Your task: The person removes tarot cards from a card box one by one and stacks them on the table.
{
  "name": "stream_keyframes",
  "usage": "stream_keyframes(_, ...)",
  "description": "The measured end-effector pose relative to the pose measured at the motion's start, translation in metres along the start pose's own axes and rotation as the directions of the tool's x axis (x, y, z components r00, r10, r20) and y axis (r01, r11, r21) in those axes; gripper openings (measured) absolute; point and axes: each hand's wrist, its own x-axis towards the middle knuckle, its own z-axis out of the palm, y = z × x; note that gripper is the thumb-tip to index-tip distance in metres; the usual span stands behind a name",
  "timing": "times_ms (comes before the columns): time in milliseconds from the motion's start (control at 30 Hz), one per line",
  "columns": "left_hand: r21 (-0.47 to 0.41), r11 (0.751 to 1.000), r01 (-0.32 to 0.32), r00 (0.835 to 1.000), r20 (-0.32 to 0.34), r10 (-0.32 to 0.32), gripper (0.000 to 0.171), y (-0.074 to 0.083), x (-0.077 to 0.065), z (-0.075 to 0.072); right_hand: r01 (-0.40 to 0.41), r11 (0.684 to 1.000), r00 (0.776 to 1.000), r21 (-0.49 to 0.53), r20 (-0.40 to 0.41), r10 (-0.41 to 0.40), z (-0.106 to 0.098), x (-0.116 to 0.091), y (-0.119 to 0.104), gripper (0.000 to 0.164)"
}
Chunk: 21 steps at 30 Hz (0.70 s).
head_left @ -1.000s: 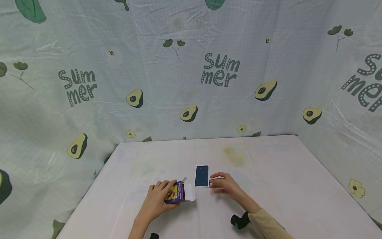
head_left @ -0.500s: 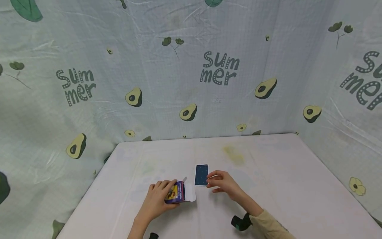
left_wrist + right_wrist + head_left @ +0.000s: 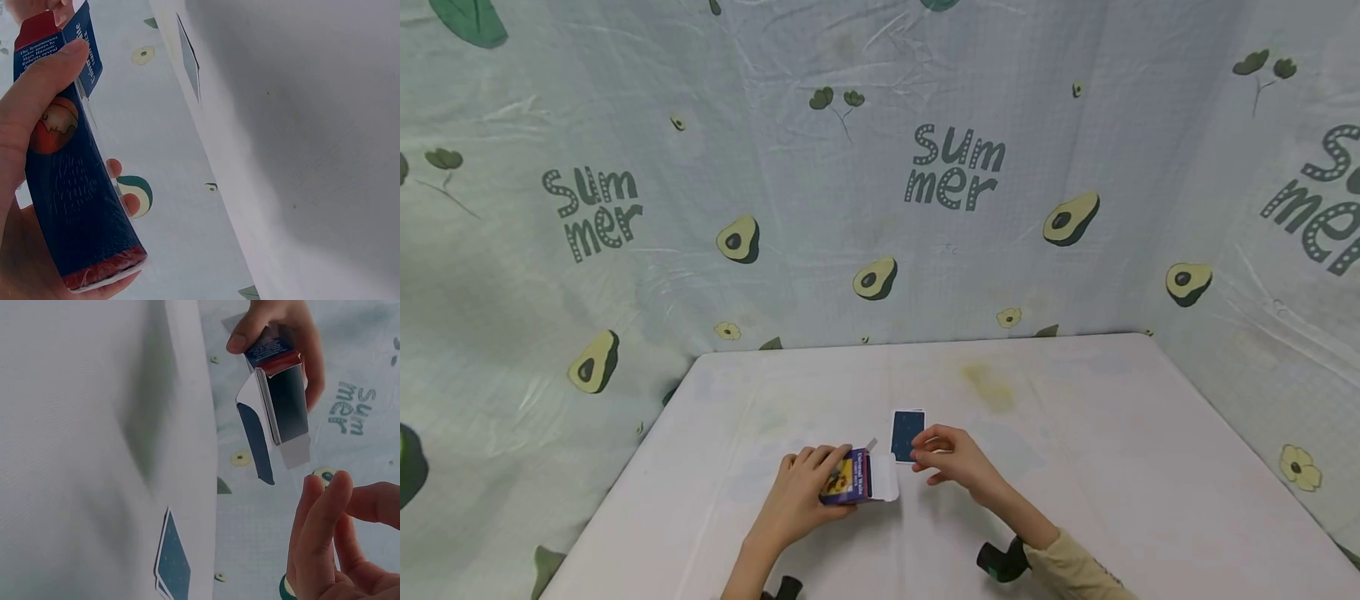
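Observation:
My left hand grips a purple-blue card box with a yellow picture and "Universal Waite" lettering, thumb on one side and fingers on the other. Its end is open, with a white-lined flap sticking out toward the right. In the right wrist view, pale layered edges show at the box's mouth. My right hand hovers right of the mouth, fingers loosely bent and holding nothing. Just behind it, a small stack of dark blue-backed cards lies on the table, its near right corner overlapped by the fingertips.
The table has a white cover with a yellowish stain toward the back. A pale curtain with avocado prints hangs behind and at both sides. A black wrist device sits below the right forearm.
My right hand has moved left from beside the cards toward the box's mouth, its fingertips now in front of the stack. The left hand and box have shifted slightly right.

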Motion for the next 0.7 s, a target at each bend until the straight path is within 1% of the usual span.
stream_keyframes(167,-0.005,0.999,-0.034,0.999,-0.010,0.034,0.077,0.002,0.002,0.000,0.009,1.000,1.000,-0.019,0.002,-0.009,0.003,0.000,-0.005,0.032)
stream_keyframes(367,0.004,0.999,-0.049,0.999,-0.017,0.049,0.077,0.004,0.005,-0.001,0.027,0.999,1.000,-0.017,0.014,-0.027,0.007,-0.003,-0.014,0.030)
stream_keyframes(467,0.002,0.999,-0.052,0.998,-0.018,0.052,0.077,0.005,0.006,-0.002,0.040,0.999,0.998,-0.016,0.041,-0.039,0.010,-0.003,-0.016,0.031)
stream_keyframes(600,-0.002,0.998,-0.057,0.998,-0.009,0.057,0.076,0.008,0.007,-0.002,0.037,0.999,0.996,-0.006,0.086,-0.036,0.015,-0.003,-0.014,0.032)
stream_keyframes(700,-0.007,0.998,-0.065,0.998,-0.007,0.065,0.076,0.010,0.007,-0.001,0.028,1.000,0.995,-0.011,0.095,-0.027,0.019,-0.002,-0.010,0.031)
